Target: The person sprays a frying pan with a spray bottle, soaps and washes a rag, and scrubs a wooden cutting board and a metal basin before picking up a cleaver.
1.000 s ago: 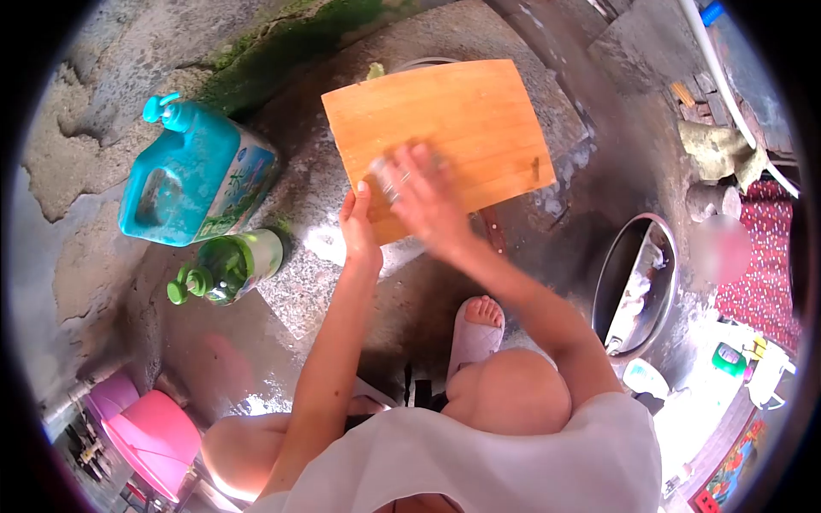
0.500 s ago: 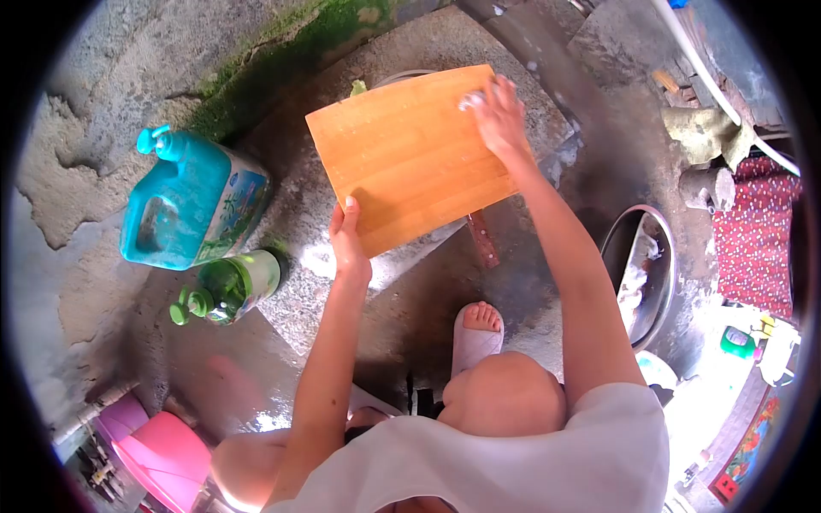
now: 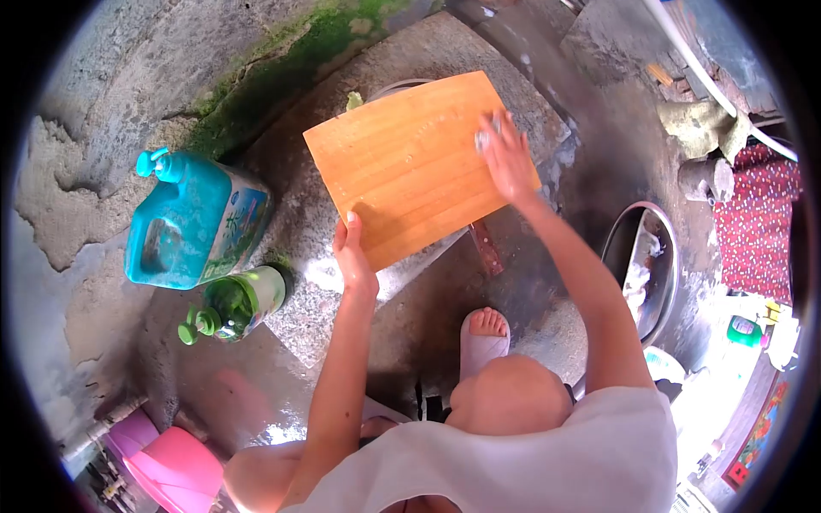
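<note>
A wooden cutting board [image 3: 410, 171] is tilted over a stone slab, its surface wet with small bubbles. My left hand [image 3: 353, 256] grips its lower-left edge, thumb on the top face and fingers hidden underneath. Near the right edge, my right hand [image 3: 509, 158] presses on the board with bent fingers over a small silvery-white wad [image 3: 482, 142], mostly covered by them. A reddish-brown handle-like strip [image 3: 486, 248] sticks out below the board. Behind the far edge show a round rim [image 3: 400, 86] and a bit of green leaf [image 3: 354, 101].
A teal pump jug [image 3: 184, 222] and a green pump bottle [image 3: 235, 303] stand left on the stone slab [image 3: 299, 321]. To the right is a metal basin [image 3: 674, 265] with water. Pink tub [image 3: 175, 466] lies lower left; a mossy wall [image 3: 248, 94] rises behind.
My right hand has slid down along the board's right side, toward me, with the wad under its fingers. My left hand keeps its grip on the board; the view has shifted slightly.
</note>
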